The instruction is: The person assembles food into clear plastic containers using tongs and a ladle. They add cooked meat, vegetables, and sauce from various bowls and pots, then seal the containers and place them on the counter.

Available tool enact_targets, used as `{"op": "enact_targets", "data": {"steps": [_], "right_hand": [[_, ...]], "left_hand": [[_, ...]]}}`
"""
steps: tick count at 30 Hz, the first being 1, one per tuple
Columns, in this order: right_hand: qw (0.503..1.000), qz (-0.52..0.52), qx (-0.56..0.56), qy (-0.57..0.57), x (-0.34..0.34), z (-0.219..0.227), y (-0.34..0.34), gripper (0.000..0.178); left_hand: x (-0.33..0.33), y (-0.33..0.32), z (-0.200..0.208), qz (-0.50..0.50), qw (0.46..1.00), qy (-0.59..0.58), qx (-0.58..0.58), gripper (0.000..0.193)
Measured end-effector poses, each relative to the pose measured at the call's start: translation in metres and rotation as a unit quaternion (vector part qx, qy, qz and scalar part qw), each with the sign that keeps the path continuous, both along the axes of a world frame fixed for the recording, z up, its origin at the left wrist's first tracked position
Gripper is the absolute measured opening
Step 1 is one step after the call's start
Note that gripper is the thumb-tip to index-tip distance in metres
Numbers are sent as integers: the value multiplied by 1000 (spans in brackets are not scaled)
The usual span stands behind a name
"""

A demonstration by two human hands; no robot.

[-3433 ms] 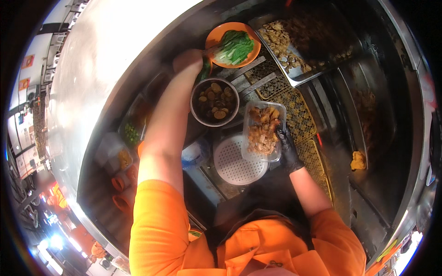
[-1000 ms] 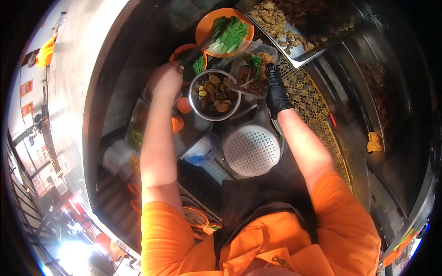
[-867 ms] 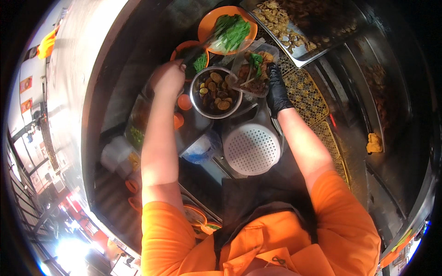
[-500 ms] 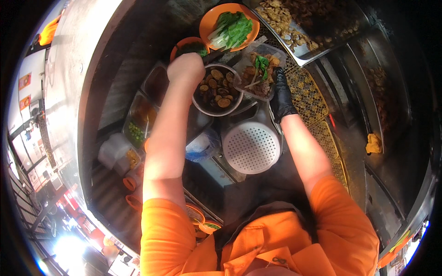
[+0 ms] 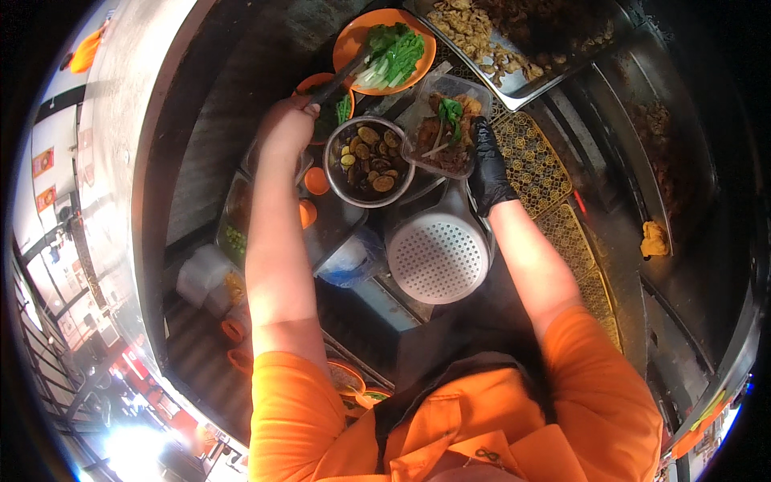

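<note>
My bare left hand (image 5: pixel 287 127) is closed round the handle of dark tongs (image 5: pixel 341 76), whose far end lies against green leafy vegetables (image 5: pixel 393 60) on an orange plate (image 5: pixel 347 44). In a black glove, my right hand (image 5: pixel 491 169) grips a clear plastic container (image 5: pixel 418 100) by its right side. Inside the container are pieces of browned meat (image 5: pixel 456 149) with a few green leaves (image 5: pixel 451 112) on top. Between my hands stands a round metal pot (image 5: pixel 331 173) of dark liquid with round brown slices (image 5: pixel 384 183) in it.
A perforated metal ladle (image 5: pixel 438 257) lies nearer me. A metal tray (image 5: pixel 526 96) of cooked pieces is at the far right, beside yellow patterned mats (image 5: pixel 530 157). Left of the pot are an orange bowl of chopped greens (image 5: pixel 344 111) and a tub of green bits (image 5: pixel 234 238).
My left hand has moved left and slightly nearer me, and the tongs now reach onto the leafy vegetables. My right hand still holds the container. The view has shifted slightly.
</note>
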State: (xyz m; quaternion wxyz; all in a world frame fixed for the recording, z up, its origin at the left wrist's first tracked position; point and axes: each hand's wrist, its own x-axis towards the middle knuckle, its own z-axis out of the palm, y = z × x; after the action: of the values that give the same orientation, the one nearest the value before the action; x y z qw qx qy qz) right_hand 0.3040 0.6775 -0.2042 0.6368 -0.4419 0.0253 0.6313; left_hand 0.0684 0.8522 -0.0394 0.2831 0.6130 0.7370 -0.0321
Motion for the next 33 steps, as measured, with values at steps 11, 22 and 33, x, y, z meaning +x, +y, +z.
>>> {"op": "enact_targets", "data": {"steps": [11,22,33], "right_hand": [[999,29,37,-23,0,-8,31,66],[997,45,48,-44,-25,25,33,61],[991,78,53,-98,-44,-2,31,65]], "left_hand": [[-3,-54,33,-3,995,-30,99,29],[-20,-183,9,-176,973,70,133,30],[-27,-159,54,-154,980,59,114,35]]}}
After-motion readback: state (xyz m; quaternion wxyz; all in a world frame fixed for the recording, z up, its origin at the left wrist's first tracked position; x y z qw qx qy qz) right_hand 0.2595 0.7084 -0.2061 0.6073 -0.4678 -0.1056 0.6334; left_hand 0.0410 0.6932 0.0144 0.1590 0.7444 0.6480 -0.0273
